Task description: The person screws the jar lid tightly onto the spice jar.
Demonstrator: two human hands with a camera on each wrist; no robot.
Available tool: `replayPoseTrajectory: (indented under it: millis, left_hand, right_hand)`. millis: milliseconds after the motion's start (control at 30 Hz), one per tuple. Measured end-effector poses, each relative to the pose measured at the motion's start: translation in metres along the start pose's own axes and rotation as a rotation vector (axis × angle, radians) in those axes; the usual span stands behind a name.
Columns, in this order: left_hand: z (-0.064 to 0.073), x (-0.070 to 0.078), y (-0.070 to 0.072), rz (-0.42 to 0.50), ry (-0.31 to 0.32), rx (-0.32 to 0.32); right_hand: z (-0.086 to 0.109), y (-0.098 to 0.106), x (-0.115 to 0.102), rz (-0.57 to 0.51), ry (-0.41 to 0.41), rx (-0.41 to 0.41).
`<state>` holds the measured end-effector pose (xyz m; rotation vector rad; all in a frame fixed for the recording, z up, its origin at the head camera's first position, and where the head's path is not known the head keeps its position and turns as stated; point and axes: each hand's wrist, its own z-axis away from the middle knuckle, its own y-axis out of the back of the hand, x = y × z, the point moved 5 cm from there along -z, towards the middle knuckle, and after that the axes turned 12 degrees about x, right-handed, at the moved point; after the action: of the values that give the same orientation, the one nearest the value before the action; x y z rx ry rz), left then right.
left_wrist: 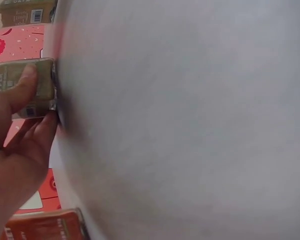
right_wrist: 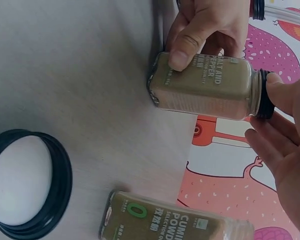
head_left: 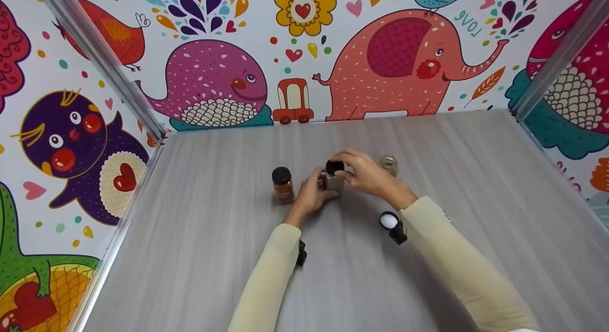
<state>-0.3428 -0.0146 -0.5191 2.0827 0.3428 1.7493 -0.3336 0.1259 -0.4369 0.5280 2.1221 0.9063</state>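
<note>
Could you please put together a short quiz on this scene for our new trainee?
1. Which hand grips the body of the salt and pepper jar?
2. True or false: the loose lid shows its white inside.
3. Which jar stands without a lid?
A) the orange-red jar
B) the cumin powder jar
C) the salt and pepper jar

Key:
1. The left hand; the right hand holds the black lid at its top.
2. True.
3. B.
</note>
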Motion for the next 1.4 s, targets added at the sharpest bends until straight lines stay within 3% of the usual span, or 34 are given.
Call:
replayPoseTrajectory:
  millis: [333,600,900,1400]
  left_hand:
    - [0.001,0.001,0.0,-0.003,-0.023,-0.011]
    - [0.001,-0.001,0.001,-0.001,-0.014,0.002]
    - [0.0,-0.002,0.0,-0.023,0.018,-0.006]
    - [0.001,-0.001,0.0,-0.016,0.009,-0.007]
  right_hand:
    - [0.002,0.0,0.003,-0.015,-0.065,-0.009]
    - [0.002,0.0,0.002,-0.025,-0.007,0.038]
    - [-0.002,0.004,0.003,-0.03,-0.06,-0.029]
    - [-0.01,0.01,-0.001,-0.007,-0.02,-0.072]
